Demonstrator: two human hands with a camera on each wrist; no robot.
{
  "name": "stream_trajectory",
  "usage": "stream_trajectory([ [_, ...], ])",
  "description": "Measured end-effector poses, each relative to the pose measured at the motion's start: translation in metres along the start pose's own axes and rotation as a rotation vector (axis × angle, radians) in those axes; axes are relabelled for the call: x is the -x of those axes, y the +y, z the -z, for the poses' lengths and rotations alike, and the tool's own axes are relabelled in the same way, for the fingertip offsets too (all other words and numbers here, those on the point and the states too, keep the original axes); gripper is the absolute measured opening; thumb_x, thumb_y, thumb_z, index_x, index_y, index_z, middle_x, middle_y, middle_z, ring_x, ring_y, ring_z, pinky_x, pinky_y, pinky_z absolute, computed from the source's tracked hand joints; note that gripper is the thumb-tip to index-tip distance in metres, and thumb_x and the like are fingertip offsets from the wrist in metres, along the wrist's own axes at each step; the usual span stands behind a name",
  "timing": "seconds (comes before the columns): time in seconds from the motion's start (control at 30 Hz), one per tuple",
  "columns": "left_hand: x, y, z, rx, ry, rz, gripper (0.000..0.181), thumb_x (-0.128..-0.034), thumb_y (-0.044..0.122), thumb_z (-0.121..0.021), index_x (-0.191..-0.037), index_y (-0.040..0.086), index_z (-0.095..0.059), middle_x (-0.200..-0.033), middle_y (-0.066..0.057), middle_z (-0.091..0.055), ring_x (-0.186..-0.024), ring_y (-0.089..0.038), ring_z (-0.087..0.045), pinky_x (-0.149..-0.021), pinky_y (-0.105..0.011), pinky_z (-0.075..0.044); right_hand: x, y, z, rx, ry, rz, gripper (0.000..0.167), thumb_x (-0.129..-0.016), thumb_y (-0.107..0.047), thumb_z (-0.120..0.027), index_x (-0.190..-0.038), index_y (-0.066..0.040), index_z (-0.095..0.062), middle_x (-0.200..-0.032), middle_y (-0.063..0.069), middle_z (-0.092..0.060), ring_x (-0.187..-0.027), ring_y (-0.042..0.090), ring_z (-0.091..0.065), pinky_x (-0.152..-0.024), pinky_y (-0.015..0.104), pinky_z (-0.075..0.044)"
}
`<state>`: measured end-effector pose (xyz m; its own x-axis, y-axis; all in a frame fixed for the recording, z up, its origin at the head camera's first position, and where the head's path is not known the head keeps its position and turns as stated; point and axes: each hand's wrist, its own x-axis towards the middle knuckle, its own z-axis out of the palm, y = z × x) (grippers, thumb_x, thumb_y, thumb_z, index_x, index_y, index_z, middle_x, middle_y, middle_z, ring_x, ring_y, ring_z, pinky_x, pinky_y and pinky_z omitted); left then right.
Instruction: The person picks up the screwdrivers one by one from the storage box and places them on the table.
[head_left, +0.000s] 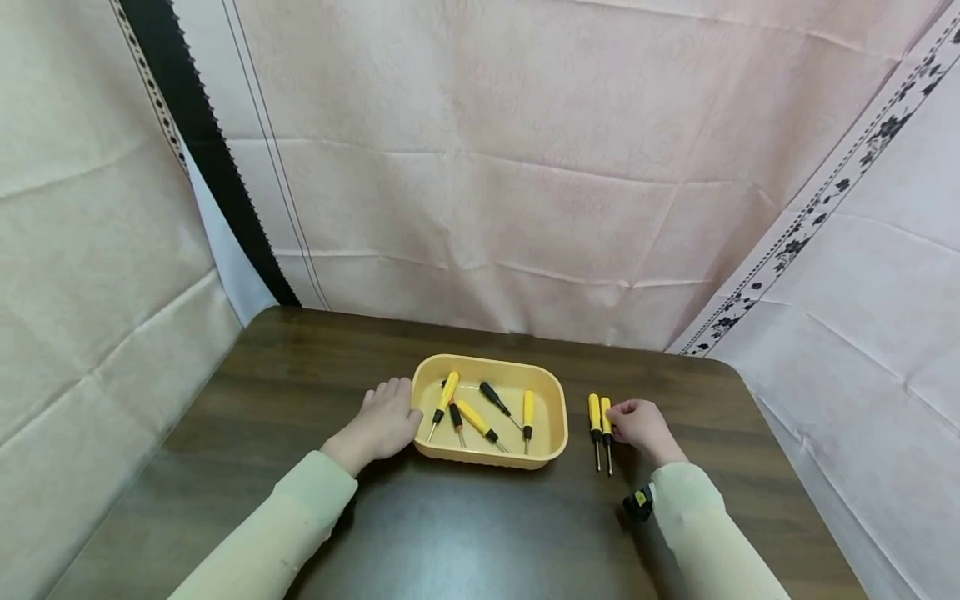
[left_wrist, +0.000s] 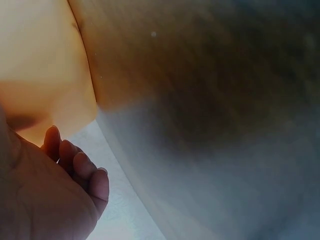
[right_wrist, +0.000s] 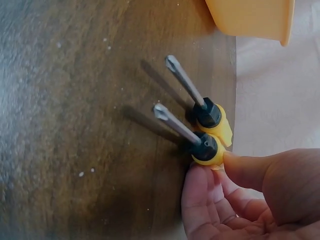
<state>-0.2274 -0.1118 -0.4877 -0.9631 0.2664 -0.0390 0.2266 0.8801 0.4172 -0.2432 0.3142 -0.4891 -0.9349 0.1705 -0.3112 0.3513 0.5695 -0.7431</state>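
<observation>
My right hand pinches the yellow handle of a screwdriver between thumb and fingers, right of the tray. Close beside it on the left lies a second yellow-and-black screwdriver. In the right wrist view both metal tips point away from the hand. My left hand rests against the left end of a yellow plastic tray, its fingers relaxed. Inside the tray lie several screwdrivers: yellow-handled ones, such as the screwdriver at its right end, and dark-handled ones, such as the black screwdriver.
The dark wooden table carries everything. Pale cloth hangs behind its far edge and along both sides. A small black device sits at the right wrist.
</observation>
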Motion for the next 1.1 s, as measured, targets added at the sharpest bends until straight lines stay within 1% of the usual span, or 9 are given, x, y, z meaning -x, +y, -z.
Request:
stream_trajectory([
  [0.17, 0.0007, 0.0006, -0.0016, 0.007, 0.001, 0.000, 0.028, -0.0947, 0.026, -0.046, -0.109, 0.002, -0.048, -0.092, -0.006, -0.043, -0.085, -0.025, -0.038, -0.073, -0.039, -0.029, 0.0000, 0.0019, -0.0009, -0.003, 0.006, 0.012, 0.025, -0.096, -0.013, -0.058, -0.110, 0.007, -0.060, -0.099, 0.017, -0.060, -0.079, 0.022, -0.060, -0.071, 0.034, -0.055],
  [0.33, 0.0016, 0.0008, -0.0023, 0.016, -0.014, 0.008, 0.031, -0.0947, 0.026, -0.045, -0.112, 0.001, -0.048, -0.092, -0.006, -0.043, -0.085, -0.025, -0.038, -0.073, -0.039, -0.029, 0.0010, 0.0012, -0.0013, -0.008, 0.000, -0.001, 0.025, -0.097, -0.013, -0.057, -0.111, 0.007, -0.059, -0.101, 0.018, -0.059, -0.081, 0.023, -0.060, -0.072, 0.034, -0.055],
  [0.57, 0.0000, -0.0015, -0.0039, 0.020, 0.015, 0.000, 0.027, -0.0941, 0.026, -0.046, -0.108, 0.002, -0.048, -0.090, -0.006, -0.043, -0.084, -0.025, -0.038, -0.073, -0.039, -0.028, -0.0019, -0.0003, -0.0017, 0.001, 0.009, 0.011, 0.025, -0.097, -0.014, -0.057, -0.110, 0.007, -0.060, -0.100, 0.018, -0.060, -0.081, 0.023, -0.060, -0.072, 0.034, -0.055],
  [0.8, -0.0016, -0.0026, -0.0038, 0.007, 0.000, 0.003, 0.030, -0.0944, 0.027, -0.045, -0.111, 0.002, -0.048, -0.091, -0.006, -0.043, -0.085, -0.024, -0.038, -0.074, -0.039, -0.029, -0.0050, -0.0019, -0.0026, 0.000, 0.016, 0.014, 0.025, -0.097, -0.014, -0.056, -0.110, 0.007, -0.061, -0.100, 0.017, -0.060, -0.081, 0.022, -0.060, -0.071, 0.033, -0.055],
  [0.97, -0.0019, -0.0028, -0.0034, 0.020, 0.014, -0.004, 0.029, -0.0941, 0.026, -0.046, -0.109, 0.001, -0.048, -0.091, -0.007, -0.043, -0.084, -0.025, -0.038, -0.073, -0.039, -0.028, -0.0043, -0.0033, -0.0027, -0.006, 0.021, 0.012, 0.025, -0.097, -0.015, -0.057, -0.110, 0.006, -0.060, -0.099, 0.017, -0.061, -0.080, 0.022, -0.061, -0.071, 0.033, -0.055],
  [1.1, -0.0018, -0.0036, -0.0048, 0.017, 0.006, 0.002, 0.030, -0.0945, 0.027, -0.046, -0.110, 0.002, -0.048, -0.091, -0.006, -0.043, -0.085, -0.025, -0.039, -0.073, -0.039, -0.029, -0.0030, -0.0036, -0.0004, -0.014, 0.014, 0.006, 0.028, -0.098, -0.018, -0.056, -0.112, 0.007, -0.059, -0.101, 0.018, -0.061, -0.082, 0.023, -0.062, -0.072, 0.034, -0.055],
])
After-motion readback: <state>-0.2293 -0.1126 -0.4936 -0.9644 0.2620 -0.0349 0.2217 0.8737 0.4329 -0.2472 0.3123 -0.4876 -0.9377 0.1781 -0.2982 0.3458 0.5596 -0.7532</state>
